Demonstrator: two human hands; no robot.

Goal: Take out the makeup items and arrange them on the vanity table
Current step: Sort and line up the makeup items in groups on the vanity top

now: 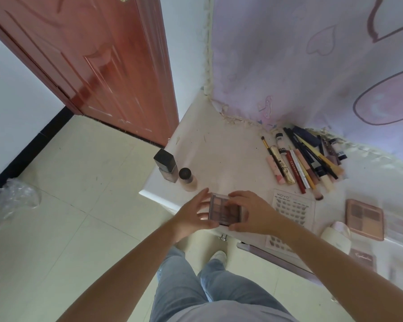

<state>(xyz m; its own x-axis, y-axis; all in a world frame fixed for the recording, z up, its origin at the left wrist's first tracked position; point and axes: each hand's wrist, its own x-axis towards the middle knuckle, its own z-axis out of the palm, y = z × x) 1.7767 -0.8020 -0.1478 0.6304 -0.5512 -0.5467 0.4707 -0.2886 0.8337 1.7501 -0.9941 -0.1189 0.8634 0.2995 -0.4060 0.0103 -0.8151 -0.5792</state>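
A: What is nearest?

B: A small square eyeshadow palette [225,212] with a clear lid and brown and mauve pans, at the front edge of the white vanity table [209,154]. The left hand [192,218] holds its left side with fingers spread; the right hand [250,212] grips its right side, thumb below and fingers curled over the top.

A: And beyond?

B: To the right, a clear sheet of false lashes [292,206] and a larger pink-cased palette [364,218]. At the left corner, a square black-capped foundation bottle [166,166] stands touching a round beige bottle [187,178]. Farther back, a fan of pencils, brushes and tubes [305,159] lies by the lilac heart-printed cloth [312,66].
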